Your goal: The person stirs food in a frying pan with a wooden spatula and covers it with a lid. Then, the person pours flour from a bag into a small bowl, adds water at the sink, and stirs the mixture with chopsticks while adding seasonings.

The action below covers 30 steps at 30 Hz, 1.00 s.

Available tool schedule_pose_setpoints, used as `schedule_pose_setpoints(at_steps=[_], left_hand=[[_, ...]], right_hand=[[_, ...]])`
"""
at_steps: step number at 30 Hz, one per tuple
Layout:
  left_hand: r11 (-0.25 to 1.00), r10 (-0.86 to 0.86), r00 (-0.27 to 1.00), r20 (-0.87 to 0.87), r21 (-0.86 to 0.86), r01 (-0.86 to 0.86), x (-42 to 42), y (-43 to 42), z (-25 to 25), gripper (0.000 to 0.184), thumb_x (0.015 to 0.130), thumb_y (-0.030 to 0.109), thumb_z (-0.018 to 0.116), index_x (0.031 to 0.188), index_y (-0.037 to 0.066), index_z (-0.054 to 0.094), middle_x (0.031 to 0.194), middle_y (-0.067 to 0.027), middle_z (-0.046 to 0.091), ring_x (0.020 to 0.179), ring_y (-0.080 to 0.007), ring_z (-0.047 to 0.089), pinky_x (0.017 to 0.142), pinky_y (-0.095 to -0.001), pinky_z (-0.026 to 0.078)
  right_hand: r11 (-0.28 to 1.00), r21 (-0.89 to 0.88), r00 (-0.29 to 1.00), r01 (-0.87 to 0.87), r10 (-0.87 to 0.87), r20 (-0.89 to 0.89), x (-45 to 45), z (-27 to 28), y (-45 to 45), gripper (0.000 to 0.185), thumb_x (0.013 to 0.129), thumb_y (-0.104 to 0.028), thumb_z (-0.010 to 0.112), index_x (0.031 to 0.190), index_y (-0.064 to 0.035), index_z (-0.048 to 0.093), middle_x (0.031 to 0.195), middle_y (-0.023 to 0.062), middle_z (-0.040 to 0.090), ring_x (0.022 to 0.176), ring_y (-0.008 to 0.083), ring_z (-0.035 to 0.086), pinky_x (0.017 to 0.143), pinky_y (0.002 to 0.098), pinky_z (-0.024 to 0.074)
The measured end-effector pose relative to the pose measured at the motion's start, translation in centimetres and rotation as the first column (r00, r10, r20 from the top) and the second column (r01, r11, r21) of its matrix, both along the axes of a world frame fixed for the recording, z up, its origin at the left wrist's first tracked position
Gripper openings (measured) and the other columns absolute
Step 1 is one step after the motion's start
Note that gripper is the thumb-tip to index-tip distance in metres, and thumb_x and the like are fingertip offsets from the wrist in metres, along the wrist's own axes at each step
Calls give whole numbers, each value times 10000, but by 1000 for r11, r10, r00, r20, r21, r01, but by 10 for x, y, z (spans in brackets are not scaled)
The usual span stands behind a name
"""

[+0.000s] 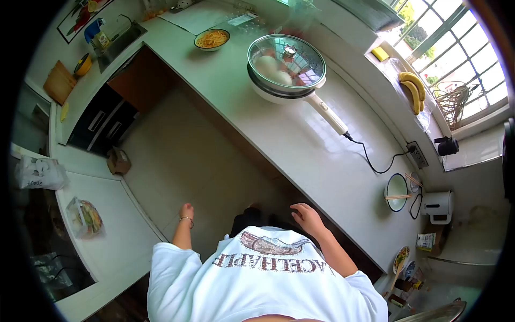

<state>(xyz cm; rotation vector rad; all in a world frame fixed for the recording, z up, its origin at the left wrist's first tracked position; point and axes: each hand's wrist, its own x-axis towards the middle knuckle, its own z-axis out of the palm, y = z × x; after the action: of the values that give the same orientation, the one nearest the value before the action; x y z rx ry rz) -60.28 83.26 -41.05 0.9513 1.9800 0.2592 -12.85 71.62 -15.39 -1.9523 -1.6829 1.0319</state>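
My left hand [186, 211], with a bracelet at the wrist, hangs over the floor to the left of my body. It touches nothing I can see, and its fingers are too small and foreshortened to read. Beside the counter's front edge is my right hand [307, 217], fingers loosely bent and apart, holding nothing. On the white counter [257, 137] stands an electric pan [276, 96] with a glass lid [287, 59], pale round items showing through it. Its handle [327, 114] points toward the wall socket, and a black cord runs there. Nearest my right hand along the counter is a bowl with chopsticks [397, 188].
A bowl of yellow shreds [212, 39] stands at the far left of the counter. Bananas [413, 91] lie on the windowsill. A white kettle [438, 206] is at the right, and a cardboard box [118, 161] is on the floor near the dark drawers [102, 122].
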Motion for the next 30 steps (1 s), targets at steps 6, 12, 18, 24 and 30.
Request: schedule_pose_setpoints(at_steps=[6, 12, 18, 24, 30], left_hand=[[975, 131, 964, 232, -208, -82, 5, -88, -26, 260, 851, 93, 477, 1102, 37, 514, 956, -91, 589, 776, -155, 571, 658, -281, 482], [825, 262, 955, 139, -545, -147, -13, -171, -45, 266, 852, 122, 479, 1107, 55, 517, 970, -98, 595, 799, -179, 580, 675, -304, 483], [879, 318, 939, 133, -413, -239, 0, -130, -29, 289, 848, 138, 485, 1128, 71, 515, 989, -107, 603, 823, -205, 591, 698, -326, 484], [988, 152, 978, 141, -51, -147, 62, -43, 15, 313, 844, 154, 491, 1149, 86, 512, 1008, -116, 610, 847, -231, 601, 721, -348, 484], [861, -499, 835, -234, -25, 508, 156, 0, 108, 373, 801, 165, 527, 1165, 89, 509, 929, -111, 639, 789, -255, 626, 724, -353, 493]], right_hand=[[988, -7, 988, -154, 154, 23, -22, -1, 51, 221, 826, -142, 563, 1027, -52, 584, 1017, 120, 568, 827, 277, 596, 732, 345, 488], [950, 311, 992, 19, -57, 117, 26, -6, 87, 228, 773, -86, 613, 997, -62, 577, 1096, 128, 552, 1013, 322, 523, 861, 374, 439], [853, 508, 905, 115, -302, 301, 120, 21, 148, 270, 713, -41, 631, 972, -68, 562, 1089, 107, 549, 1044, 303, 497, 889, 388, 415], [800, 584, 770, 137, -457, 446, 188, 14, 224, 429, 677, -135, 700, 1054, -8, 541, 1110, 115, 553, 1039, 268, 501, 970, 387, 344], [975, 155, 905, 161, -209, 370, 216, 22, 261, 336, 653, -192, 739, 895, -18, 584, 785, 118, 621, 825, 288, 571, 853, 373, 400]])
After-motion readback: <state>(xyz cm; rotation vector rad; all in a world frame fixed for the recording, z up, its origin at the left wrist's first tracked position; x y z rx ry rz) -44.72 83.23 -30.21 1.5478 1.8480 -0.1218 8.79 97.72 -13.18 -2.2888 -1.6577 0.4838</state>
